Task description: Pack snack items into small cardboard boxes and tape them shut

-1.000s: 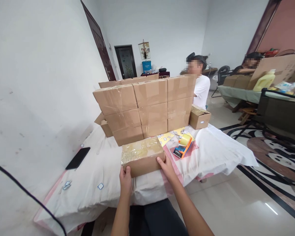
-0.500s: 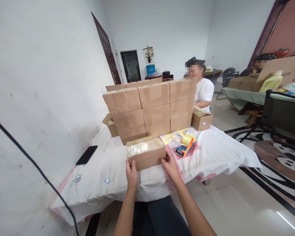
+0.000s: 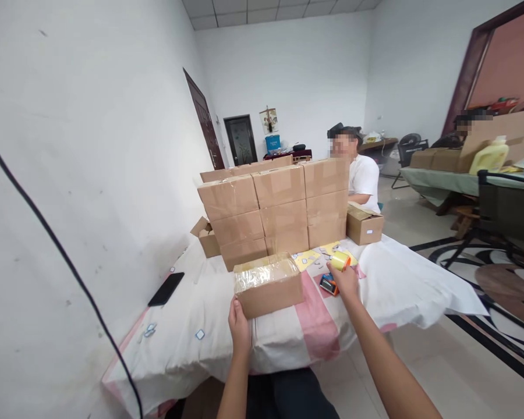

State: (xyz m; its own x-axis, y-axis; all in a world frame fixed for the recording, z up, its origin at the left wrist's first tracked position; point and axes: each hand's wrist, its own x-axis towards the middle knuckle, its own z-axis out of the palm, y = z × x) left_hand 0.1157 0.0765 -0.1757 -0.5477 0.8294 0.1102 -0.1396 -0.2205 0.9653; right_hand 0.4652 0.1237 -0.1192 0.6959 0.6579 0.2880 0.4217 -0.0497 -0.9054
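A closed cardboard box [image 3: 271, 298] lies in front of me, shiny clear tape across its top. My left hand [image 3: 239, 321] grips its near left corner, thumb on the front face. To the right, my right hand [image 3: 346, 281] is closed around the handle of a tape dispenser [image 3: 329, 285], blue and orange with a yellowish roll, at the table surface. Part of the dispenser is hidden behind the fingers. Right behind the box rises a stack of taped cardboard boxes [image 3: 283, 218].
An open box [image 3: 207, 241] stands left of the stack, another box [image 3: 365, 226] right of it. A black phone [image 3: 166, 289] lies on the white tablecloth [image 3: 179, 343]. A black cable [image 3: 65, 259] hangs at left. A person in a white shirt [image 3: 365, 179] sits behind the stack.
My right hand has left the box's right end and moved right onto the tape dispenser, closing around it. My left hand stays on the box. The view has tilted up slightly.
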